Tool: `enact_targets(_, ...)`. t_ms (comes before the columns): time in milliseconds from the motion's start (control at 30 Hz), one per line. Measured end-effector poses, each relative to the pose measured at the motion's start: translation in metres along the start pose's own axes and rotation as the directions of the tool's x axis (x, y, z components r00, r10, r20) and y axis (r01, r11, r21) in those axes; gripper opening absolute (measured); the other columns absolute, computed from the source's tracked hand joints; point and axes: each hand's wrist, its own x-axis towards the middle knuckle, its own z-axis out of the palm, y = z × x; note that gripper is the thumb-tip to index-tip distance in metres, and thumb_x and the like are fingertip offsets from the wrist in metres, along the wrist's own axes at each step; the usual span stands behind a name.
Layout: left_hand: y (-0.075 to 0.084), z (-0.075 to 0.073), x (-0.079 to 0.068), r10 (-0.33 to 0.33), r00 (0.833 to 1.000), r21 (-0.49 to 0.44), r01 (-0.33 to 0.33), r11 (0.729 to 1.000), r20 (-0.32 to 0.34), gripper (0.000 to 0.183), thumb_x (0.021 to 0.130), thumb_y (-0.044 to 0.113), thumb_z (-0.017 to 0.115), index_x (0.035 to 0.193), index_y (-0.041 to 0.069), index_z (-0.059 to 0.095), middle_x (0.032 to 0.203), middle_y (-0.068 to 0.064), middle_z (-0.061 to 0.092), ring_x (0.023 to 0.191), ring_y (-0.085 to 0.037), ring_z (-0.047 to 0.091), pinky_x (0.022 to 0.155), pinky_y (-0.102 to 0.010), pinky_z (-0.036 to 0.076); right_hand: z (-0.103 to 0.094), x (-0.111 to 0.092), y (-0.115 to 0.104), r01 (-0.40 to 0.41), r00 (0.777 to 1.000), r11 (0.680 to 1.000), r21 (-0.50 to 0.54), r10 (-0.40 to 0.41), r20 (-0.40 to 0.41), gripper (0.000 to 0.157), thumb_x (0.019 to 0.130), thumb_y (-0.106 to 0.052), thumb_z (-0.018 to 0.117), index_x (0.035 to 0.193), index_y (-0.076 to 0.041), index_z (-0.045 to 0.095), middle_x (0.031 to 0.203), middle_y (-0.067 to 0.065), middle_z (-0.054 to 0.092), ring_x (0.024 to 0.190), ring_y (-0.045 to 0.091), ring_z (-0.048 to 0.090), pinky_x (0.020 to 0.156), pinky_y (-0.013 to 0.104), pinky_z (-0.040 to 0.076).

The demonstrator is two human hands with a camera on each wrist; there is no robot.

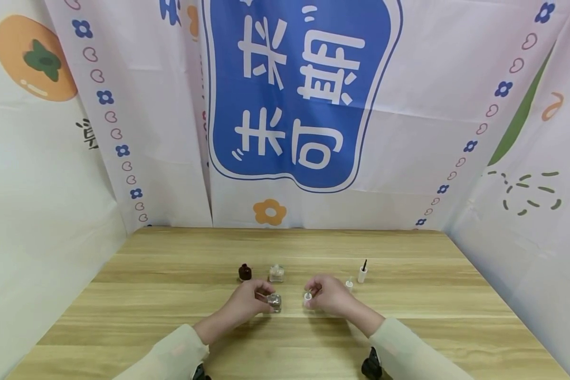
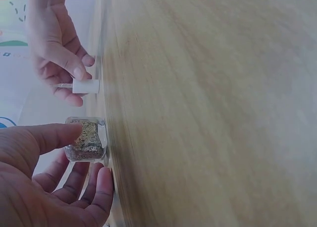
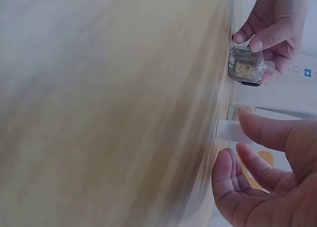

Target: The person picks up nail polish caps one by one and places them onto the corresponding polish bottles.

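A small glass nail polish bottle with gold-silver glitter [image 2: 88, 140] stands upright and uncapped at the table's middle. My left hand [image 1: 253, 296] holds it between thumb and fingers, and the bare neck shows in the right wrist view. To its right is a white nail polish cap [image 3: 232, 131], its brush pointing up. My right hand [image 1: 330, 295] pinches this cap low at the tabletop, thumb on one side and fingertips close on the other. Behind the left hand sit a dark red polish bottle [image 1: 245, 272] and a clear, pale polish bottle [image 1: 276, 274], both uncapped.
Past the right hand, a white cap with a dark brush [image 1: 362, 274] stands brush-up, with another white cap [image 1: 349, 285] partly behind the hand. The wooden table [image 1: 171, 253] meets a printed cloth [image 1: 161, 132] at its back and sides.
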Motion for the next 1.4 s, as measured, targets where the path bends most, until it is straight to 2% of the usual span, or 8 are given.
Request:
enact_targets(267, 0.001, 0.0, 0.0, -0.003, 1.0, -0.018, 0.003, 1.0, 0.015, 0.032, 0.072, -0.009, 0.074, 0.1, 0.001, 0.063, 0.093, -0.006, 0.062, 0.083, -0.02, 0.059, 0.075, -0.034, 0.053, 0.002, 0.0, 0.0, 0.004, 1.0, 1.0, -0.005, -0.004, -0.001, 0.022, 0.075, 0.002, 0.079, 0.093, -0.001, 0.066, 0.08, 0.002, 0.059, 0.073, 0.015, 0.054, 0.064, 0.028, 0.049)
enact_targets(700, 0.004, -0.001, 0.0, -0.018, 1.0, -0.016, 0.018, 1.0, 0.02, 0.03, 0.073, -0.009, 0.074, 0.1, 0.0, 0.063, 0.09, -0.006, 0.061, 0.081, -0.019, 0.058, 0.074, -0.034, 0.052, 0.004, 0.0, 0.0, 0.022, 1.0, 0.999, -0.031, -0.022, -0.001, 0.017, 0.075, 0.005, 0.077, 0.083, -0.005, 0.066, 0.077, 0.0, 0.06, 0.071, 0.014, 0.053, 0.063, 0.028, 0.048)
enact_targets(900, 0.005, -0.003, 0.0, -0.019, 1.0, -0.002, 0.019, 1.0, 0.022, 0.029, 0.074, -0.007, 0.075, 0.1, 0.0, 0.063, 0.09, -0.006, 0.061, 0.081, -0.019, 0.057, 0.072, -0.033, 0.052, 0.002, -0.001, 0.0, 0.001, 1.0, 1.0, -0.012, -0.001, 0.004, 0.016, 0.076, 0.003, 0.077, 0.083, -0.005, 0.065, 0.077, 0.001, 0.059, 0.071, 0.015, 0.053, 0.062, 0.028, 0.048)
enact_targets(1133, 0.01, -0.005, 0.001, -0.046, 0.998, -0.028, 0.047, 0.999, 0.036, 0.028, 0.076, -0.004, 0.074, 0.102, 0.001, 0.064, 0.091, -0.007, 0.06, 0.082, -0.02, 0.056, 0.069, -0.033, 0.051, -0.006, -0.002, -0.002, -0.032, 0.999, 0.999, 0.032, 0.031, 0.015, 0.016, 0.077, -0.002, 0.078, 0.085, -0.006, 0.064, 0.079, 0.004, 0.058, 0.073, 0.018, 0.053, 0.061, 0.03, 0.047)
enact_targets(1400, 0.012, -0.007, 0.0, -0.003, 0.999, -0.058, 0.006, 0.998, 0.051, 0.028, 0.077, -0.003, 0.073, 0.104, -0.001, 0.062, 0.094, -0.008, 0.062, 0.084, -0.021, 0.058, 0.072, -0.038, 0.053, -0.011, -0.006, -0.002, -0.02, 1.0, 0.996, 0.089, 0.018, 0.021, 0.015, 0.079, -0.001, 0.077, 0.088, -0.004, 0.065, 0.079, 0.004, 0.058, 0.072, 0.017, 0.054, 0.059, 0.029, 0.048)
